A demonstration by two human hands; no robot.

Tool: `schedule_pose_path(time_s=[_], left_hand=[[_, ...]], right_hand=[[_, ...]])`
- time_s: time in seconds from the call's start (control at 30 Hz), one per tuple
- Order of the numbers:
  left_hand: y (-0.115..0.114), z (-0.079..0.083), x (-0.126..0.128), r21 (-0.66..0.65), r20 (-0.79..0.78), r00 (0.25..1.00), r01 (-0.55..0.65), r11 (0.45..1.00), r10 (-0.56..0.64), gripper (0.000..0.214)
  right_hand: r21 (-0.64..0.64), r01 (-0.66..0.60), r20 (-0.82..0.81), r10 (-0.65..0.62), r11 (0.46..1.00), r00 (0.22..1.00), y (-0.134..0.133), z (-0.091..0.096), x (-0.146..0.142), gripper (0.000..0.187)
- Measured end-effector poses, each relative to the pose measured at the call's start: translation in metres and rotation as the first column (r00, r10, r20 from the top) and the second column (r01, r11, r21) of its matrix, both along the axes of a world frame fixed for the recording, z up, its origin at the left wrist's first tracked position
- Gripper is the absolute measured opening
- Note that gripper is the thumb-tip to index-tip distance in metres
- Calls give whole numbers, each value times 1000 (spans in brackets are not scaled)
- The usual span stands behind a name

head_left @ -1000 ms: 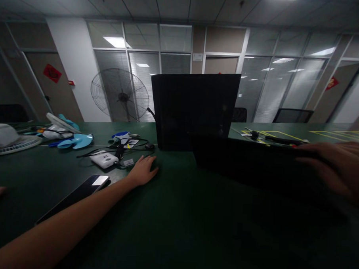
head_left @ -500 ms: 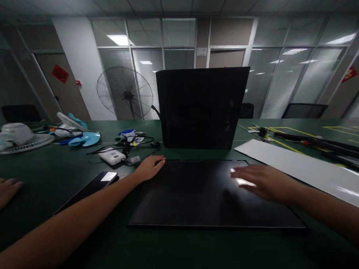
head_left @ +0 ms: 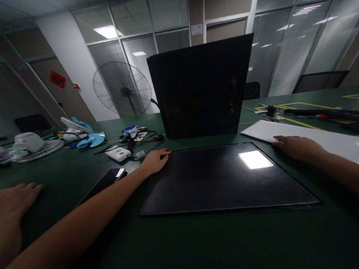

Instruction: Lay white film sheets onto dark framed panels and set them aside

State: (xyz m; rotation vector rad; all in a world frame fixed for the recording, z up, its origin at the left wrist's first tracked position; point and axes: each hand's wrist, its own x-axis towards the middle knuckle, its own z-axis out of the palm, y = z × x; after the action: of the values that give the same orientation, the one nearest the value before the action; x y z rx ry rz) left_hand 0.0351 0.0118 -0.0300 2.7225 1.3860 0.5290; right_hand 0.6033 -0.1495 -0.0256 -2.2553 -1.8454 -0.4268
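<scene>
A large flat black panel (head_left: 222, 180) lies on the green table (head_left: 192, 246) in front of me, with a ceiling light reflected in it. My left hand (head_left: 156, 160) rests flat at the panel's far left corner, fingertips touching its edge, holding nothing. My right hand (head_left: 296, 146) lies with fingers stretched out beside the panel's far right corner, on the near edge of a white sheet (head_left: 322, 138). A tall black box-like screen (head_left: 199, 87) stands upright just behind the panel.
Another person's hand (head_left: 12, 200) lies flat at the left table edge. A dark phone (head_left: 104, 181) sits left of my forearm. A white device with cables (head_left: 119, 152), blue fan blades (head_left: 90, 139) and fan parts (head_left: 33, 144) clutter the far left. A floor fan (head_left: 122, 88) stands behind.
The black panel came in from the right in my right hand and now lies flat. My right hand slid off its surface onto the white sheet. My left hand stayed put.
</scene>
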Motion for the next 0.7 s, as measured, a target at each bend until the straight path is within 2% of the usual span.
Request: schedule_pose_path(time_s=[0.1,0.2,0.4,0.5,0.57,0.63,0.7], left_hand=[[-1,1,0,-6,-9,1000,-2,1000,2,45],[-1,2,-1,-3,-10,1000,-4,1000,3,45],[-3,3,0,-7,-1,1000,8,1000,-8,46],[-3,4,0,-9,2,1000,3,1000,-3,45],[-3,3,-1,-9,8,1000,1,1000,-1,45],[-2,2,-1,-6,13,1000,5,1000,-5,45],[-1,1,-2,-1,17,1000,16,1000,-16,46]], right_hand=[[-71,48,31,-46,996,998,-3,8,-9,52],[-89,108,48,-104,990,993,-9,16,-22,53],[-18,133,106,-130,991,986,-21,33,-67,52],[-9,34,129,-32,999,991,-26,35,-103,50],[-57,-91,128,98,994,987,-31,31,-130,48],[-135,-236,105,251,962,962,-39,24,-157,45],[-216,-379,66,401,900,914,-50,20,-182,41]])
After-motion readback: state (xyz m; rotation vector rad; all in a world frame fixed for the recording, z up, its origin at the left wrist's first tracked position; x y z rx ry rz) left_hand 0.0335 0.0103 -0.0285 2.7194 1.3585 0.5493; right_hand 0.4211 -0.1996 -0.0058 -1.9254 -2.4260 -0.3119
